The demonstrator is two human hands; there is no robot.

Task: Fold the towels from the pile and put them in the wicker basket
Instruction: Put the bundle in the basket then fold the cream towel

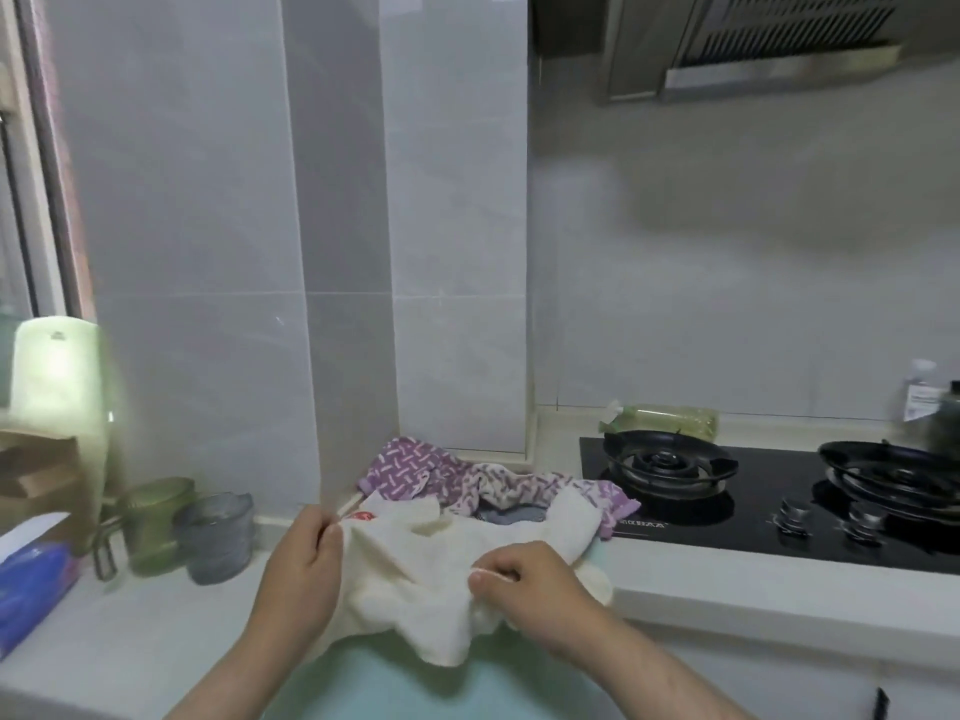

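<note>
Cream towel [415, 579] held up over a kitchen surface [156, 631] between two bare hands, its long axis running left to right from one grip to the other. At far left lie a blue pack [31, 584] and a cardboard box [36, 475]. Beside them stand a green cup [156, 522] and a grey cup [218, 537], touching; what is in either cannot be told. The left hand [306, 558] pinches the towel's upper left edge, thumb against curled fingers. The right hand [524, 579], a little lower, has its grip clamped on a bunched fold of the near edge. Between them the cloth sags, and a loose flap droops below over something pale teal [415, 688]. The towel's far right end trails back onto the pile [415, 470] of purple patterned towels, which lies beyond both hands against the wall. Both hands are on the towel already, so pulling the edge taut looks like the likely next move. Further right are a black gas stove [753, 517] and a bottle [660, 420] lying on its side behind it. No wicker basket is in view.
</note>
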